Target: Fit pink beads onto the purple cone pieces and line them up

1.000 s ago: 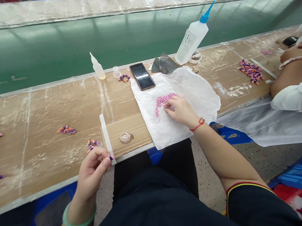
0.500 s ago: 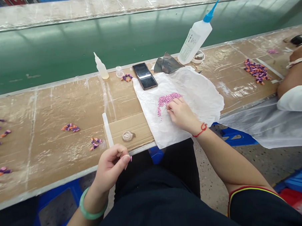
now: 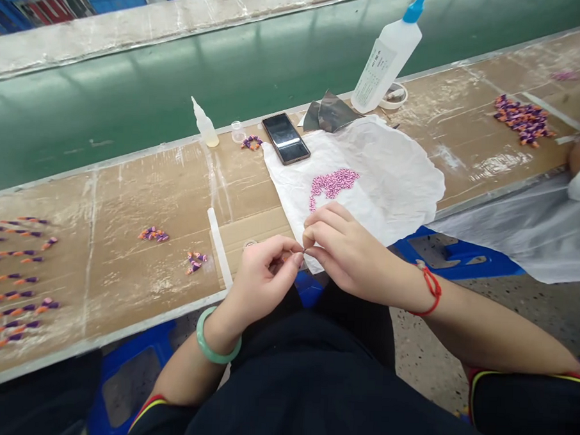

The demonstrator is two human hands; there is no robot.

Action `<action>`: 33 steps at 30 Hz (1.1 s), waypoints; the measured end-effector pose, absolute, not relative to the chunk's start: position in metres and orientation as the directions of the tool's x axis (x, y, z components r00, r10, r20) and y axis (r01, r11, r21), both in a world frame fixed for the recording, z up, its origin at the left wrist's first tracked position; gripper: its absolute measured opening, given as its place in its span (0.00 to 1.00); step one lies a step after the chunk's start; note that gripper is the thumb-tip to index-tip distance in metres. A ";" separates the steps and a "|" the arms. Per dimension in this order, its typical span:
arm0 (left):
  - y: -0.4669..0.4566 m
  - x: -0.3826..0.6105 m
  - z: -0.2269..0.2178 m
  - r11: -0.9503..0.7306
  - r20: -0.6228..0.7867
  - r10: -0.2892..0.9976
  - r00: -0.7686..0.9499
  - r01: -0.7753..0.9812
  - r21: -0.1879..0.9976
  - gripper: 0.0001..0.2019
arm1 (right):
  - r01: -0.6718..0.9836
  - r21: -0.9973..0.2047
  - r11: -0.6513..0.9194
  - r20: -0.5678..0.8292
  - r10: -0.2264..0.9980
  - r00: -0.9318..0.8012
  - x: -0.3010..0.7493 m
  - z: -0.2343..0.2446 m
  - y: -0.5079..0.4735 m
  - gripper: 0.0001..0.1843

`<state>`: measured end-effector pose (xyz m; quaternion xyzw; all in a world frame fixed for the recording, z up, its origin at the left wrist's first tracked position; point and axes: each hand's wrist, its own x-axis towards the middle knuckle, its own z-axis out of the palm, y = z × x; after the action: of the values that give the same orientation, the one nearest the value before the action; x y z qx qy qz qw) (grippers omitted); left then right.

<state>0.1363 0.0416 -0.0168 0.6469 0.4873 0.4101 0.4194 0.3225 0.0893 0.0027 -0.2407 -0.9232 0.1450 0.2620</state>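
Together, both forearms angle inward as the left hand (image 3: 263, 277) and right hand (image 3: 349, 249) meet above the tissue's near edge, their fingertips (image 3: 298, 259) pinched closed on a tiny piece (image 3: 304, 250), held between them and too small to show which way it points. Pink beads (image 3: 334, 184) lie on white tissue paper (image 3: 397, 184) just beyond the right hand.

On my feed, the left hand (image 3: 263, 280) and right hand (image 3: 350, 252) pinch a tiny piece (image 3: 304, 250) between their fingertips at the edge of the white tissue paper (image 3: 392, 177), with pink beads (image 3: 332, 184) at one o'clock.
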 end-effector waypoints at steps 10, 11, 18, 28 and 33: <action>0.039 0.138 -0.017 -0.250 0.195 0.965 0.175 0.391 0.886 0.08 | 0.409 -0.257 0.876 0.357 0.479 -0.802 0.318 0.005 0.082 0.11; 0.038 0.138 -0.018 -0.272 0.219 0.961 0.171 0.407 0.872 0.08 | 0.407 -0.277 0.870 0.364 0.487 -0.794 0.318 0.006 0.081 0.11; 0.036 0.131 -0.014 -0.582 0.569 0.790 0.228 0.571 0.579 0.10 | 0.303 -0.886 0.350 0.067 0.744 -0.664 0.319 0.014 0.074 0.09; 0.033 0.129 -0.013 -0.571 0.540 0.811 0.226 0.505 0.647 0.08 | 0.362 -0.566 0.741 0.434 0.641 -0.633 0.314 0.003 0.060 0.10; 0.031 0.131 -0.014 -0.512 0.472 0.859 0.198 0.384 0.769 0.07 | 0.363 -0.401 0.841 0.522 0.536 -0.664 0.313 -0.001 0.059 0.09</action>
<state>0.1312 0.0308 -0.0141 0.7316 0.4247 0.4696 0.2528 0.3134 0.0594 -0.0010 -0.2491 -0.9024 0.1324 0.3257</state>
